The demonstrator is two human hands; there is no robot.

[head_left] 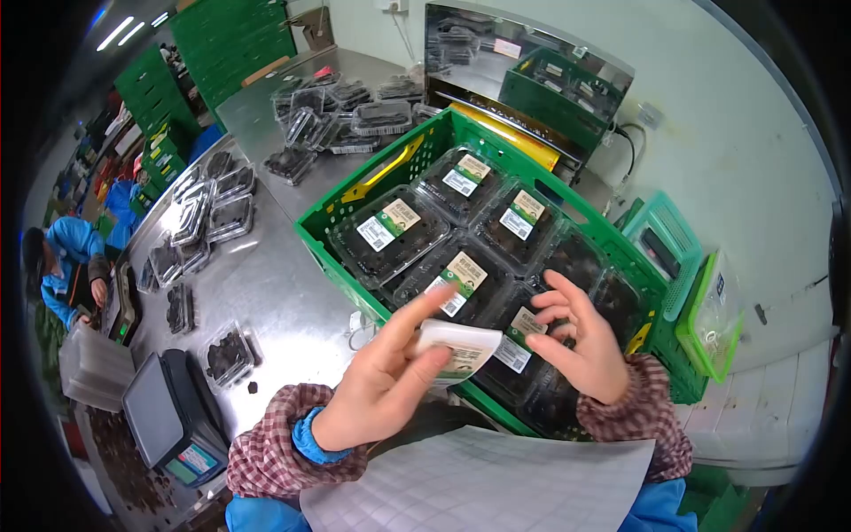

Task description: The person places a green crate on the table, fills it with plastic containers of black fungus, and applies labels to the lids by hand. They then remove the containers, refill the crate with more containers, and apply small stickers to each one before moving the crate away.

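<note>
My left hand [377, 390] is closed around a small stack of printed labels [467, 344], pinched between thumb and fingers. My right hand [583, 348] hovers over the crate with fingers apart and slightly curled, and I see nothing in it. Below both hands is a green plastic crate [340, 282] packed with clear-lidded boxes of dark contents. Several carry labels, among them a front-left box [415, 238] and a labelled box [505, 377] just under my right fingertips. Boxes to the right, such as a dark box [574, 257], show no label.
Clear boxes [381, 117] lie piled on the metal table [279, 248], with more along its left edge. A scale [173, 412] stands at lower left. Green baskets [709, 332] sit right of the crate. A co-worker [71, 257] in blue works at far left.
</note>
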